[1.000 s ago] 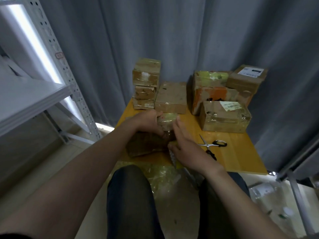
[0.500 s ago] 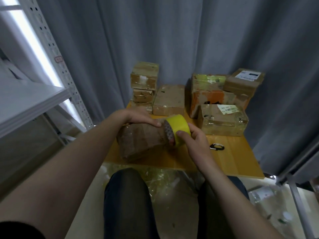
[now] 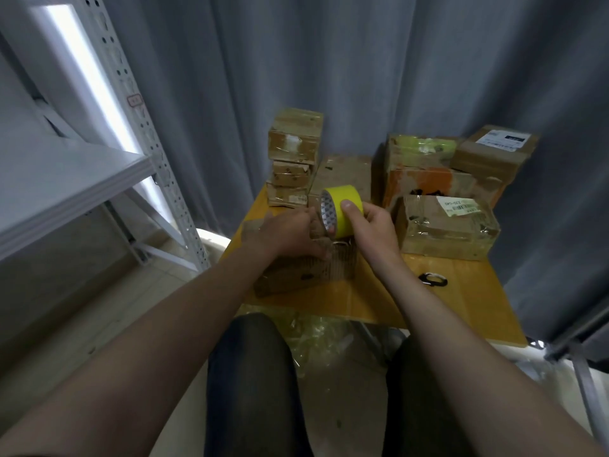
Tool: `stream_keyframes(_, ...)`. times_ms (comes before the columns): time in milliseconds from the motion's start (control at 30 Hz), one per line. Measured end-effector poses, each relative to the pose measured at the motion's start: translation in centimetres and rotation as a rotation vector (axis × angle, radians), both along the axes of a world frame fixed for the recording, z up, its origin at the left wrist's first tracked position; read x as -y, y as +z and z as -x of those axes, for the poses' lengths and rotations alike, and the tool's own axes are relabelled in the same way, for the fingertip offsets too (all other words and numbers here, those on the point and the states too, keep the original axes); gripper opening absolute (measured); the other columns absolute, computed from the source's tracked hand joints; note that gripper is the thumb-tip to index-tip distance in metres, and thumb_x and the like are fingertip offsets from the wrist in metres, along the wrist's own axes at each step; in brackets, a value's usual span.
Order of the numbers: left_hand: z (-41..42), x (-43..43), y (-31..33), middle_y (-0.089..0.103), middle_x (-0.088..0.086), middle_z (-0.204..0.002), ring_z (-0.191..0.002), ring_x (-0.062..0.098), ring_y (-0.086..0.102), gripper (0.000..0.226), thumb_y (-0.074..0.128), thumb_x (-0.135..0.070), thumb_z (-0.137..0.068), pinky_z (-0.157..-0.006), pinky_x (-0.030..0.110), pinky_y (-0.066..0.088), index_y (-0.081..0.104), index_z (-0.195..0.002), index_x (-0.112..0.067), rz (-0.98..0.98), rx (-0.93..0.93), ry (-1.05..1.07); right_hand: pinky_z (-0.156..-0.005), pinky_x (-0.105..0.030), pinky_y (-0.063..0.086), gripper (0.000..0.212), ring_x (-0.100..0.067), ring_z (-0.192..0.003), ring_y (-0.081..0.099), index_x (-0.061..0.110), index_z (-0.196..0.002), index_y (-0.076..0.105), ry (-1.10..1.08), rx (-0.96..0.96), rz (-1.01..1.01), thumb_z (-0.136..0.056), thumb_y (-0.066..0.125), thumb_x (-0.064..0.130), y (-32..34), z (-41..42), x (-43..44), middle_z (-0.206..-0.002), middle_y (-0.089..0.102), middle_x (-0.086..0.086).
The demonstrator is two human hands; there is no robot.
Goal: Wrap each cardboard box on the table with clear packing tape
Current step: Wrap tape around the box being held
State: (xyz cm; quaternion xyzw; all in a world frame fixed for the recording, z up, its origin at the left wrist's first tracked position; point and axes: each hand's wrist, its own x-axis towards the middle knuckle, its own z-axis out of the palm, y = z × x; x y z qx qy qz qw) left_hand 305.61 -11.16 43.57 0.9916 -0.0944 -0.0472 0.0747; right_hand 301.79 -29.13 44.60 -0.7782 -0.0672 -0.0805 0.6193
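White label (image 3: 456,205) on top of the near right taped cardboard box (image 3: 445,235): printed line appears to read "220-C40", with a barcode-like strip beside it; the smaller print is not legible. White shipping label (image 3: 504,139) on the far right cardboard box (image 3: 487,158): dark header bar and fine print, not legible. Red-outlined tag (image 3: 134,100) on the perforated shelf upright (image 3: 113,57) at left and the repeating print inside the tape roll (image 3: 342,206) core: characters too small to read.

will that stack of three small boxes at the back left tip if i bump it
Probably tippy: the stack is tall and narrow, and its top box looks bigger than the two beneath. The boxes look crumpled, so they likely sit unevenly. The flat box beside it might check a rightward fall.
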Motion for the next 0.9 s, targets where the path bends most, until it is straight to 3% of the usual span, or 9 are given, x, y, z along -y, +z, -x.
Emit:
stream_keyframes(133, 0.1, -0.1, -0.2, 0.056, -0.004, -0.143, -0.132, 0.025, 0.052, 0.098, 0.076, -0.080, -0.058, -0.107, 0.060, 0.037, 0.048, -0.136, -0.029, 0.035, 0.029, 0.004, -0.051, -0.026, 0.036, 0.047, -0.001, -0.048, 0.046, 0.022, -0.058, 0.055, -0.041, 0.018, 0.077, -0.103, 0.060, 0.037, 1.8, -0.2, -0.5, -0.052, 0.051, 0.012)
stream_keyframes(233, 0.0, -0.2, -0.2, 0.056, -0.005, -0.143, -0.132, 0.025, 0.051, 0.098, 0.075, -0.081, -0.057, -0.109, 0.060, 0.035, 0.047, -0.136, -0.029, 0.053, 0.003, -0.005, -0.051, -0.029, 0.033, 0.055, -0.001, -0.043, 0.040, 0.023, -0.051, 0.048, -0.056, -0.025, 0.047, -0.102, 0.060, 0.038, 2.4, 1.1, -0.1, -0.042, 0.045, 0.013)
stream_keyframes(333, -0.1, -0.3, -0.2, 0.056, -0.004, -0.141, -0.130, 0.025, 0.052, 0.101, 0.068, -0.085, -0.051, -0.107, 0.057, 0.037, 0.047, -0.133, -0.030, 0.043, -0.005, -0.001, -0.047, -0.027, 0.031, 0.056, -0.002, -0.039, 0.036, 0.023, -0.051, 0.045, -0.028, -0.099, 0.052, -0.104, 0.059, 0.034, 1.4, 3.8, 0.8, -0.038, 0.042, 0.014)
stream_keyframes(467, 0.1, -0.1, 0.0, 0.034, -0.001, -0.164, -0.147, 0.024, 0.035, 0.115, 0.073, -0.077, -0.068, -0.117, 0.061, 0.026, 0.028, -0.158, -0.021, -0.008, -0.001, -0.020, -0.040, -0.012, 0.029, 0.049, 0.002, -0.033, 0.044, 0.021, -0.059, 0.046, 0.007, -0.180, 0.068, -0.107, 0.053, 0.028, -1.0, 6.3, 1.4, -0.033, 0.044, 0.017)
stream_keyframes(600, 0.3, -0.2, 0.0, 0.023, -0.003, -0.168, -0.152, 0.022, 0.026, 0.121, 0.069, -0.081, -0.069, -0.120, 0.063, 0.020, 0.021, -0.161, -0.019, -0.052, -0.004, -0.046, -0.051, -0.018, 0.047, 0.043, 0.000, -0.046, 0.063, 0.008, -0.076, 0.064, 0.008, -0.297, 0.040, -0.107, 0.053, 0.036, -4.6, 7.8, 0.9, -0.050, 0.066, 0.009)
stream_keyframes(700, 0.2, -0.5, -0.2, 0.014, -0.003, -0.171, -0.156, 0.022, 0.017, 0.123, 0.068, -0.081, -0.071, -0.121, 0.063, 0.016, 0.014, -0.163, -0.019, -0.076, -0.013, -0.066, -0.041, -0.013, 0.034, 0.043, 0.001, -0.037, 0.051, 0.014, -0.067, 0.051, -0.026, -0.324, 0.028, -0.106, 0.055, 0.032, -5.5, 7.6, 1.0, -0.038, 0.050, 0.013)
stream_keyframes(733, 0.2, -0.6, -0.1, 0.013, -0.003, -0.171, -0.156, 0.022, 0.017, 0.123, 0.068, -0.081, -0.071, -0.121, 0.063, 0.015, 0.014, -0.163, -0.019, -0.076, -0.014, -0.072, -0.044, -0.017, 0.035, 0.040, -0.001, -0.043, 0.052, 0.016, -0.070, 0.051, -0.028, -0.323, 0.053, -0.105, 0.058, 0.036, -5.4, 7.4, 1.0, -0.044, 0.051, 0.012)
stream_keyframes(800, 0.2, -0.5, -0.1, 0.013, -0.003, -0.171, -0.155, 0.022, 0.018, 0.122, 0.068, -0.081, -0.072, -0.121, 0.064, 0.015, 0.015, -0.163, -0.019, -0.066, -0.008, -0.081, -0.058, -0.026, 0.042, 0.028, -0.010, -0.071, 0.058, 0.019, -0.094, 0.055, -0.056, -0.340, 0.119, -0.099, 0.065, 0.044, -5.6, 6.5, 1.4, -0.078, 0.062, 0.007)
stream_keyframes(900, 0.1, -0.5, -0.4, 0.014, -0.003, -0.171, -0.155, 0.022, 0.018, 0.121, 0.068, -0.080, -0.072, -0.122, 0.064, 0.014, 0.015, -0.163, -0.020, -0.059, 0.002, -0.081, -0.085, -0.027, 0.046, 0.059, -0.012, -0.114, 0.053, 0.022, -0.141, 0.041, -0.067, -0.209, 0.305, -0.095, 0.066, 0.050, -4.8, 6.0, 2.0, -0.134, 0.051, 0.002)
